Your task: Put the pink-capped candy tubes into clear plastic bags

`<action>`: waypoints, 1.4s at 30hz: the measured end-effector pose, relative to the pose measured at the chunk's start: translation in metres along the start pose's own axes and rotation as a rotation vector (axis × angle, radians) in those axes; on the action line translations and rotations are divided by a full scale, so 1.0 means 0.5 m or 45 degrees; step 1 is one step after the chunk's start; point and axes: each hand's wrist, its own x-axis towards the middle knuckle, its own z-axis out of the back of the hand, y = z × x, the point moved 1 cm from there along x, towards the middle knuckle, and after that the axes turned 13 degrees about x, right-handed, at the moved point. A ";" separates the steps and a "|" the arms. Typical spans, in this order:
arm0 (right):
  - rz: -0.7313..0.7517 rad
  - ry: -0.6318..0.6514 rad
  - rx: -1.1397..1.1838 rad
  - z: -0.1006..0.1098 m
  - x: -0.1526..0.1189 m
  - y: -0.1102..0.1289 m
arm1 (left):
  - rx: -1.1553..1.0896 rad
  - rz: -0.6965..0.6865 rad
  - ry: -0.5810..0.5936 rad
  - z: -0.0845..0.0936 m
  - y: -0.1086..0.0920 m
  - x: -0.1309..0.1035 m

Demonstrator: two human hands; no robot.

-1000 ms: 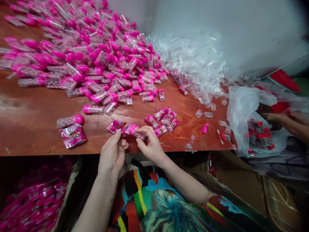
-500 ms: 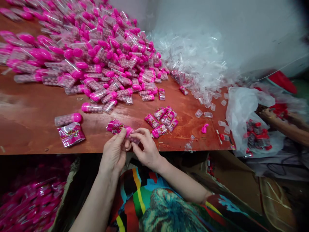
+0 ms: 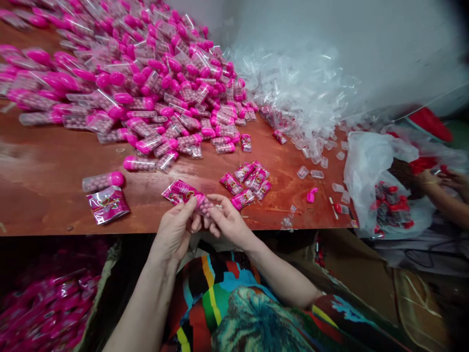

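Just over the table's front edge, my left hand is closed, thumb on top, on a shiny pink printed sachet. My right hand pinches the near end of a clear tube filled with small pale-pink balls. Sachet and tube touch between my hands; the tube's other end is hidden by the sachet and my fingers. To the right of them lies a small cluster of pink sachets. On the left, a filled tube with a pink cap rests against a larger pink packet.
A large heap of pink-capped filled tubes covers the back left. Behind on the right is a pile of clear plastic containers. A white plastic bag holds red-capped items, near a co-worker's hands. Pink packets fill a box below left.
The sachet and tube have turned slightly between my hands, showing more of the sachet's print and the balls. My right hand has shifted a little rightward. The co-worker's hands have moved right.
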 end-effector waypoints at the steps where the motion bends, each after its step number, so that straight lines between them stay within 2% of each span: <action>1: 0.086 -0.047 -0.128 -0.003 -0.002 -0.001 | -0.007 0.011 -0.038 -0.001 0.003 0.002; 3: 0.218 -0.134 -0.292 -0.010 -0.004 -0.005 | -0.049 0.038 -0.117 -0.003 0.010 0.005; 4: 0.232 -0.157 -0.284 -0.014 -0.003 -0.008 | -0.079 0.050 -0.137 -0.005 0.013 0.006; 6: 0.156 -0.154 -0.128 -0.018 0.003 -0.012 | -0.123 0.053 -0.134 -0.008 0.015 0.005; 9: -0.059 -0.075 0.176 -0.020 0.017 -0.012 | -0.120 0.009 -0.113 -0.007 0.010 0.002; 12: -0.177 -0.002 0.270 -0.017 0.019 -0.009 | -0.070 0.003 -0.055 -0.001 0.003 0.000; 14: -0.069 -0.030 0.103 -0.015 0.012 -0.009 | -0.043 0.043 -0.041 0.001 0.002 0.001; 17: 0.223 -0.117 -0.298 -0.014 0.000 -0.012 | -0.061 0.090 -0.118 -0.006 0.012 0.003; 19: 0.273 -0.146 -0.354 -0.012 -0.001 -0.017 | -0.076 0.107 -0.153 -0.014 0.024 0.002; 21: 0.170 -0.150 -0.160 -0.007 0.004 -0.020 | -0.051 0.118 -0.123 -0.020 0.038 -0.002; 24: -0.084 -0.097 0.228 -0.001 0.014 -0.021 | 0.085 0.110 0.004 -0.020 0.048 -0.009; 27: -0.154 -0.062 0.351 0.002 0.013 -0.019 | 0.169 0.077 0.024 -0.012 0.042 -0.012; 31: -0.005 -0.103 0.218 0.003 0.006 -0.026 | 0.127 0.010 0.009 -0.009 0.034 -0.006; 35: -0.012 -0.080 0.185 0.008 0.013 -0.030 | 0.200 -0.026 0.035 -0.017 0.045 0.002; 39: -0.010 -0.067 0.005 0.034 0.015 0.005 | 0.349 -0.057 0.006 -0.025 0.045 -0.002; 41: 0.078 -0.147 -0.199 0.062 0.006 0.045 | 0.539 -0.152 -0.122 -0.016 0.034 -0.006; 42: 0.150 -0.213 -0.355 0.078 0.001 0.070 | 0.668 -0.258 -0.240 -0.006 0.027 -0.007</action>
